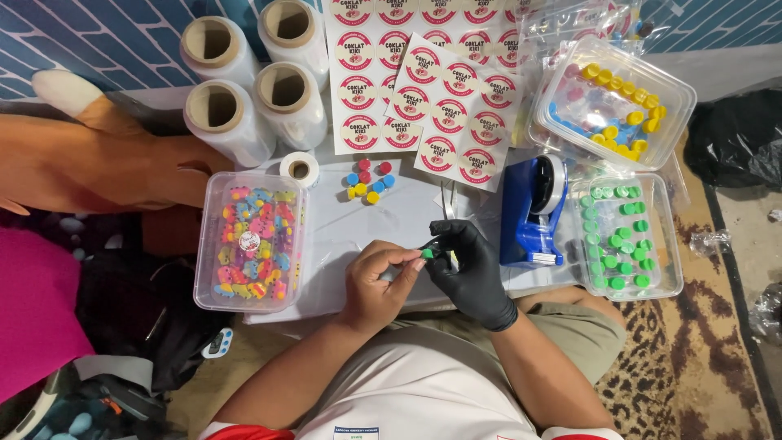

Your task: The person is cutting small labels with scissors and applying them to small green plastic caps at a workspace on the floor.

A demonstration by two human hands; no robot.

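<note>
Left hand [376, 281], bare, pinches a small green piece [427, 253] at its fingertips. Right hand [468, 265], in a black glove, closes narrow on the same piece, steadying it. Both work at the white tabletop's [350, 236] near edge, the blue tape dispenser [531, 210] just beside them.

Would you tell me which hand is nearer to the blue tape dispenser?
Right. The gloved right hand sits just beside the blue tape dispenser; the bare left hand lies farther off, beyond it.

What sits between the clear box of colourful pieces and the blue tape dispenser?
Head view: bare white sheet, the small loose coloured caps, and both hands, bare left and black-gloved right, pinching a green cap.
</note>
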